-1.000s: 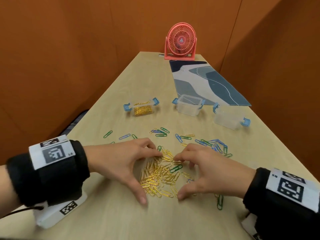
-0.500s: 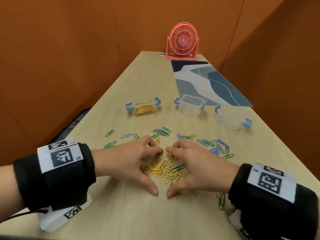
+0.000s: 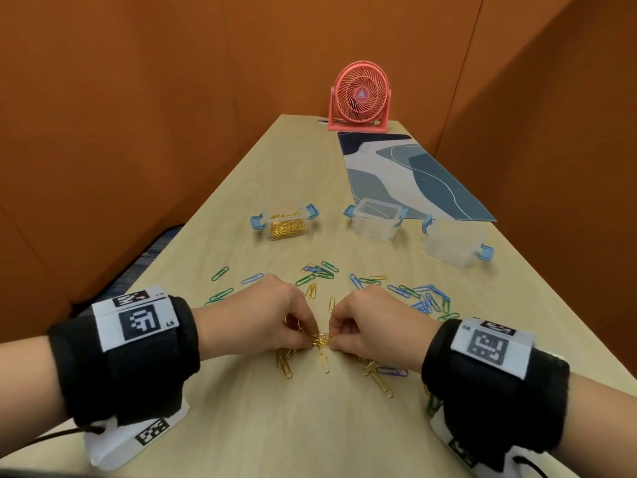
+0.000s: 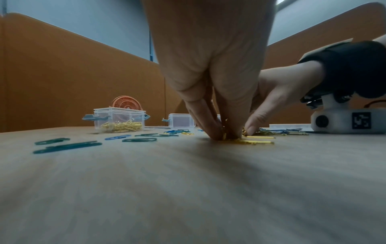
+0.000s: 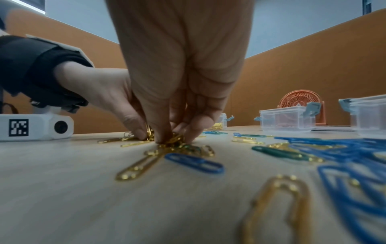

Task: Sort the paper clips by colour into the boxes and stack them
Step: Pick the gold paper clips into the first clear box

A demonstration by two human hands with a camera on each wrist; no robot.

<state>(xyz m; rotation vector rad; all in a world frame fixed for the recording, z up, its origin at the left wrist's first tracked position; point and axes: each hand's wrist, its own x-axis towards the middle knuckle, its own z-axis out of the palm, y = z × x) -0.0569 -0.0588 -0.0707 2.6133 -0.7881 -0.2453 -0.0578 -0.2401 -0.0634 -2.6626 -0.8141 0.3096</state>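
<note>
My left hand (image 3: 293, 334) and right hand (image 3: 339, 334) meet over a bunch of gold clips (image 3: 321, 339) on the table, both with fingers curled round it. In the wrist views the fingertips (image 4: 217, 133) of the left hand and the fingertips (image 5: 165, 137) of the right hand pinch the gold clips (image 5: 173, 140) against the wood. Loose gold clips (image 3: 377, 377) lie round the hands. Blue and green clips (image 3: 424, 298) are scattered beyond. One clear box (image 3: 286, 222) holds gold clips; two clear boxes (image 3: 375, 219) (image 3: 448, 248) look empty.
A pink fan (image 3: 360, 98) stands at the table's far end. A blue patterned mat (image 3: 410, 177) lies behind the boxes on the right. Orange partition walls close in both sides. A green clip (image 3: 432, 405) lies by my right wrist.
Both hands have closed in from an open cupping ring to a tight pinch, gathering the spread gold pile into a small bunch between the fingertips.
</note>
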